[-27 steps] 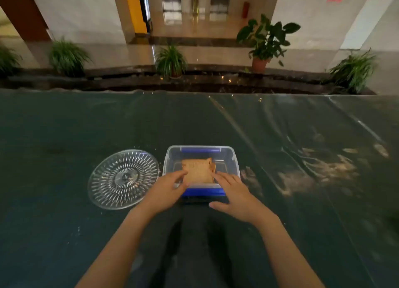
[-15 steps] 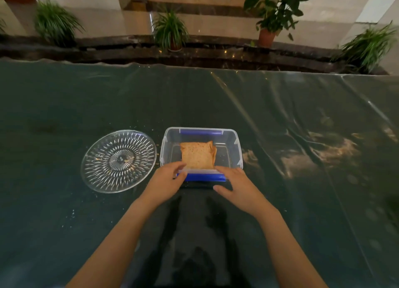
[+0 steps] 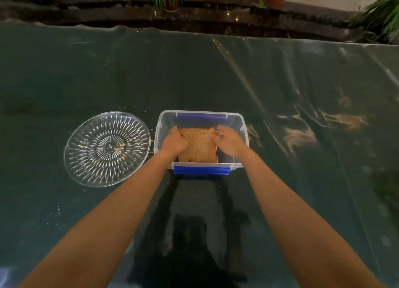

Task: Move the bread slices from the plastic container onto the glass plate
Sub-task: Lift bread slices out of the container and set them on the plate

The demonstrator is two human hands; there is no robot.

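Both hands reach into the container (image 3: pixel 243 123), the left hand (image 3: pixel 175 141) and right hand (image 3: pixel 229 141) cupping opposite edges of the bread (image 3: pixel 197 146), best lifted level and gently toward the plate (image 3: pixel 107 149), empty, just left.

bread slices (image 3: pixel 198 145): brown, flat stack in clear plastic container (image 3: pixel 243 123); glass plate (image 3: pixel 107 149): just left, crumbs only

Brown bread (image 3: pixel 197 145); clear container (image 3: pixel 243 123), blue clips (image 3: pixel 201 170); ray-patterned plate (image 3: pixel 107 149).
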